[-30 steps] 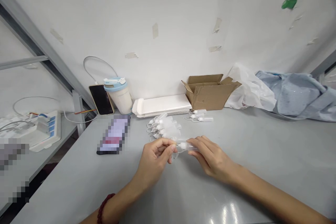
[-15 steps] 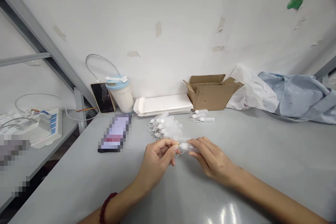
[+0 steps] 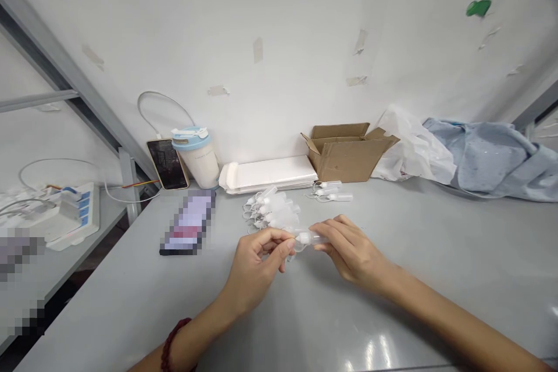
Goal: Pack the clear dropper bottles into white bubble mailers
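White-tipped bottle (image 3: 311,238) stays between closed fingers of the right hand (image 3: 351,250); left hand (image 3: 260,267) still pinches at its tip (any hold hidden), so the step seems unchanged.

Held btl. (image 3: 307,238): clear smooth plastic, bit glossy, w/ white plastic top. Btl. pile (image 3: 275,209): translucent plastic, softer sheen. Tabletop (image 3: 418,250): smooth, satin, glossy glare at near edge; mat'l unclear. Open box (image 3: 351,161): matt cardbd. Flat cartons (image 3: 274,174): smooth white card, prob. Bag (image 3: 412,148): thin crinkly plastic. Bundle (image 3: 518,163): wrinkled cloth. Pwr strip (image 3: 89,218): smooth hard plastic. Wall (image 3: 300,29): matt, w/ rough tape (image 3: 258,50) scraps.
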Motion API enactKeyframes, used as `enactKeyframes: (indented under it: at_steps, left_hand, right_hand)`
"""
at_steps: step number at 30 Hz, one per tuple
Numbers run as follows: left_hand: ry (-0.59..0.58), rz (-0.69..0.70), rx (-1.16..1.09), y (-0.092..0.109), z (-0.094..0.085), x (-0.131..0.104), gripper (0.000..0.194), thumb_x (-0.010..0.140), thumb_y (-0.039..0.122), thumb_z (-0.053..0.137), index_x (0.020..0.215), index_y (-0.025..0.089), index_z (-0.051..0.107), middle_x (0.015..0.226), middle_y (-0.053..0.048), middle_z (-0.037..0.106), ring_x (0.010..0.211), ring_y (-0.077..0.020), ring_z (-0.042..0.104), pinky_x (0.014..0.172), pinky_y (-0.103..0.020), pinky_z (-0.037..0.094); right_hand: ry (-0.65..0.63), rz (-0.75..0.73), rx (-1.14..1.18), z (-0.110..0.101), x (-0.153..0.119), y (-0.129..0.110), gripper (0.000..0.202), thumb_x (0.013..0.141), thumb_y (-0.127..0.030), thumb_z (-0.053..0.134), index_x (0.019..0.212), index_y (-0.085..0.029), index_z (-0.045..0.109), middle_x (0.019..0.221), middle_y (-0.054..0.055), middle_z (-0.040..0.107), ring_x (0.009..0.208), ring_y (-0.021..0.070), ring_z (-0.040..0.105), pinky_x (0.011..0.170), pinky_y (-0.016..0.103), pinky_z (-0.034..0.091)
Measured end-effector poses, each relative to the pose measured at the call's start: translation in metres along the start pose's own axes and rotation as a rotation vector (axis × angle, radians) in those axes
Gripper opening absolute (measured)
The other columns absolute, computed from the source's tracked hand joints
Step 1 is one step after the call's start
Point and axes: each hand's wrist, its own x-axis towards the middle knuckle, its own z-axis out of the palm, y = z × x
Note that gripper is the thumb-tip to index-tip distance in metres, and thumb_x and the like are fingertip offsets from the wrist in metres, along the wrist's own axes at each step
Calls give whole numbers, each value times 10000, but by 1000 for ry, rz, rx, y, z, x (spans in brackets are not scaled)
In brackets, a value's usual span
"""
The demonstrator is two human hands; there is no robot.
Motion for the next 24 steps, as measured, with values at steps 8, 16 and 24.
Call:
enactKeyframes:
  at_steps: [8, 16, 24]
  left_hand:
    - [10, -80, -31, -1, -5, 6, 168, 762, 287, 618, 844, 144, 652, 673, 0, 614, 519, -83, 520, 531, -210, 456]
    - [-29, -73, 3, -2, -5, 7, 150, 760, 293, 603, 742, 146, 628, 635, 12, 585, 513, -84, 507, 520, -205, 446]
    - [189, -22, 31, -6, -27, 22, 160, 758, 291, 620, 727, 135, 623, 597, 15, 584, 509, -77, 485, 502, -190, 397]
  right_hand:
    - [-2, 28, 41, -1, -2, 7, 164, 929, -159, 390, 1080, -129, 449, 831, 99, 619, 669, 176, 517, 607, 310, 400]
    - [-11, -34, 27, 4, -3, 6, 174, 922, -162, 420, 1091, -128, 446, 831, 93, 625, 685, 181, 526, 617, 313, 425]
    - [-64, 235, -187, -3, -5, 48, 254, 924, -281, 425, 1141, -150, 432, 1006, 137, 593, 904, 246, 556, 745, 372, 451]
